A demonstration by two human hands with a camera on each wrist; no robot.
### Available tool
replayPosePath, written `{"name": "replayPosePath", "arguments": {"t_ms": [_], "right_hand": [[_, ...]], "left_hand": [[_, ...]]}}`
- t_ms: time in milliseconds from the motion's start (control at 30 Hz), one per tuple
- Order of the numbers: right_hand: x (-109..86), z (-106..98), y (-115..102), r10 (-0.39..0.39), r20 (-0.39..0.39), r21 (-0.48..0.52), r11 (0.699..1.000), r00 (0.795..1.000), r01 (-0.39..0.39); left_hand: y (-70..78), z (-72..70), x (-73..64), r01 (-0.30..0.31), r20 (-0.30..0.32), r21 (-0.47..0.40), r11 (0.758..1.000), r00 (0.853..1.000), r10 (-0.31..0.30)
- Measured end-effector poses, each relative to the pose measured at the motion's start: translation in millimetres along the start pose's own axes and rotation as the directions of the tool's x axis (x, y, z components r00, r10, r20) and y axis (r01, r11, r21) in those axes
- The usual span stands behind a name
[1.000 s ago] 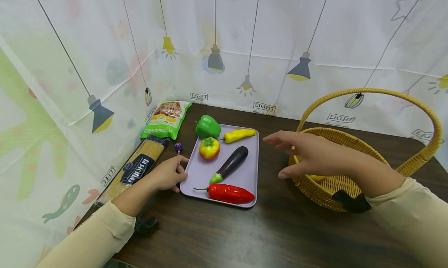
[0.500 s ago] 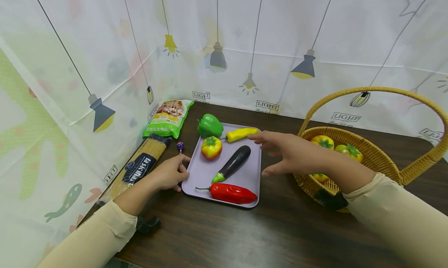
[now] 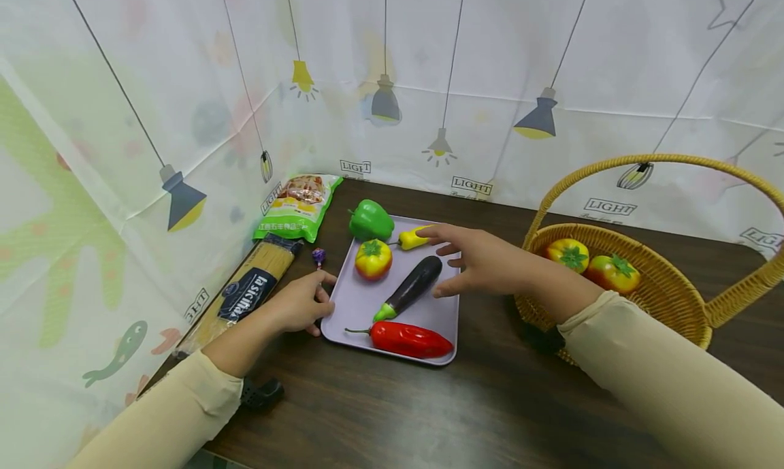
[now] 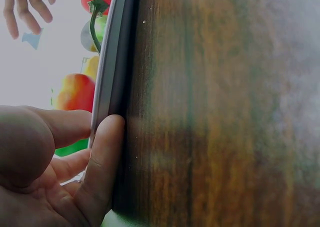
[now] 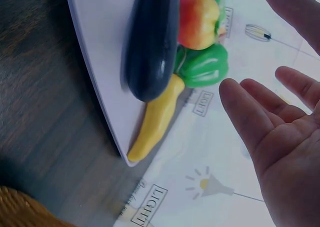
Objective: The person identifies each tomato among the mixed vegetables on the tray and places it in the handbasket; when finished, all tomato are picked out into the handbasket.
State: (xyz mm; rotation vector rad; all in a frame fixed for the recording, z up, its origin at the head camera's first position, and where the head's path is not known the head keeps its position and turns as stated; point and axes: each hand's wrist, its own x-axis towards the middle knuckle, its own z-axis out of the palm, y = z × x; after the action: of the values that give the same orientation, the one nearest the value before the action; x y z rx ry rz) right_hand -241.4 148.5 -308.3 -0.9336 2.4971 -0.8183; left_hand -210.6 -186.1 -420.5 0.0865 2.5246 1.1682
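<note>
My left hand (image 3: 301, 304) pinches the left edge of a lilac tray (image 3: 358, 309), its thumb over the rim in the left wrist view. Over the tray's right side, my right hand (image 3: 474, 254) hovers with parted fingers and holds nothing. It partly covers a yellow pepper (image 3: 412, 238) in the head view; the right wrist view shows that pepper (image 5: 157, 119) whole. Beside the hand lies a dark eggplant (image 3: 421, 282). The tray also bears a red chili pepper (image 3: 410, 339), a red-and-yellow tomato (image 3: 373, 259) and a green bell pepper (image 3: 371, 222).
At the right stands a wicker basket (image 3: 686, 299) with a tall handle and red-and-yellow tomatoes (image 3: 567, 254) inside. Left of the tray lie a spaghetti pack (image 3: 251, 295), a green food bag (image 3: 297, 210) and a lollipop (image 3: 318, 255). A printed cloth hangs behind the dark table.
My right hand has moved left from the basket to over the tray, uncovering the tomatoes in the basket. My left hand stays at the tray's edge.
</note>
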Motion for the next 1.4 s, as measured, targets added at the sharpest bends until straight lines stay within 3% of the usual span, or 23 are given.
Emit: {"name": "replayPosePath", "arguments": {"t_ms": [500, 1400], "right_hand": [[41.7, 16.6, -0.2, 0.008, 0.007, 0.014, 1.0, 1.0, -0.008], [106.7, 48.1, 5.1, 0.105, -0.015, -0.107, 0.989, 0.994, -0.106]], "left_hand": [[-0.9, -0.6, 0.4, 0.008, -0.003, 0.014, 1.0, 1.0, -0.007], [-0.1, -0.9, 1.2, 0.001, 0.008, 0.022, 1.0, 1.0, -0.002]]}}
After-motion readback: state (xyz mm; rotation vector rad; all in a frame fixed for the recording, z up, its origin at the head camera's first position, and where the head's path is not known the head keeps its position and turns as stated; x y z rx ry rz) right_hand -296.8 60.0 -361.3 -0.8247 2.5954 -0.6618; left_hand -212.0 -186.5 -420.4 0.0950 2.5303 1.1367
